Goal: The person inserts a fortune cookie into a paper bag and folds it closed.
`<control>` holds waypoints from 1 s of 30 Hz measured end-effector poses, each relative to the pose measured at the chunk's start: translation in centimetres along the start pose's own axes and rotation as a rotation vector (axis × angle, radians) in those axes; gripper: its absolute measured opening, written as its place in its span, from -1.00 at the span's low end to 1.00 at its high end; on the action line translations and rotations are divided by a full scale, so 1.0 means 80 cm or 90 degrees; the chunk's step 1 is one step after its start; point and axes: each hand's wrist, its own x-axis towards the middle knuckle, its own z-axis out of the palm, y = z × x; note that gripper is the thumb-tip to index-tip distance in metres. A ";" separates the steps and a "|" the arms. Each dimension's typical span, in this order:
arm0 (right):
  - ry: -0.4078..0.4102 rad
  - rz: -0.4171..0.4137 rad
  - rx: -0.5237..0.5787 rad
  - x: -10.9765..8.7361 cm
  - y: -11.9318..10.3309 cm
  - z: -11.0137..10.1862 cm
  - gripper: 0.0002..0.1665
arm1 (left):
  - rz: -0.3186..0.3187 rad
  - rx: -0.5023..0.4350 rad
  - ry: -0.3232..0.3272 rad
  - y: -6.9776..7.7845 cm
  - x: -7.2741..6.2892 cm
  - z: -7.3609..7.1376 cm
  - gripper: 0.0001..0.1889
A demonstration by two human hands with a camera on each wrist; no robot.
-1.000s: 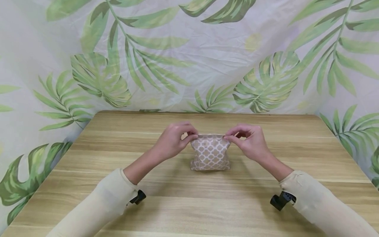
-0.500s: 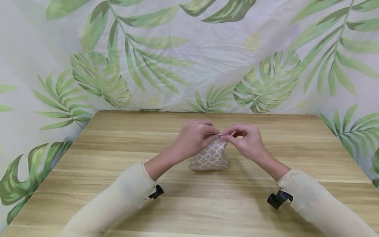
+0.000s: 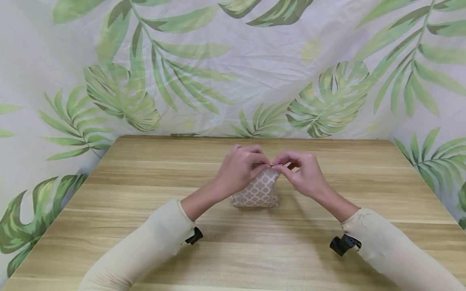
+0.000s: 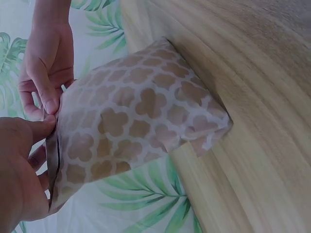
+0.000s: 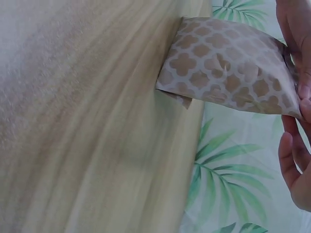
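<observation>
A small brown paper bag [image 3: 256,192] with a white lattice pattern stands upright on the wooden table, its top edge folded into a narrow strip. My left hand [image 3: 240,167] pinches that strip, thumb on the near side and fingers behind. Right beside it, my right hand [image 3: 303,171] pinches the right end of the strip, and the fingertips of both hands nearly meet. In the left wrist view, the bag's patterned front [image 4: 138,107] shows, with the left hand [image 4: 19,165] along the fold. What the bag holds inside is hidden.
The wooden table [image 3: 255,250] stretches out on all sides of the bag. Behind it hangs a white cloth [image 3: 262,68] printed with green leaves. A small black camera [image 3: 345,244] sits under the right cuff, another black camera [image 3: 194,235] under the left.
My left hand has slid right along the bag's top edge, from the left corner to beside the right hand. My right hand keeps its pinch at the right corner, almost unmoved.
</observation>
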 end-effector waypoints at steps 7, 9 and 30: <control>0.039 0.002 0.048 -0.003 0.001 0.002 -0.79 | -0.004 0.031 -0.001 -0.013 -0.008 -0.004 -0.94; 0.045 0.000 0.054 -0.004 0.001 0.002 -0.79 | -0.008 0.025 0.004 -0.017 -0.012 -0.007 -0.94; 0.063 0.023 0.075 -0.010 0.012 -0.006 -0.85 | -0.050 -0.046 0.023 -0.048 -0.038 -0.020 -0.95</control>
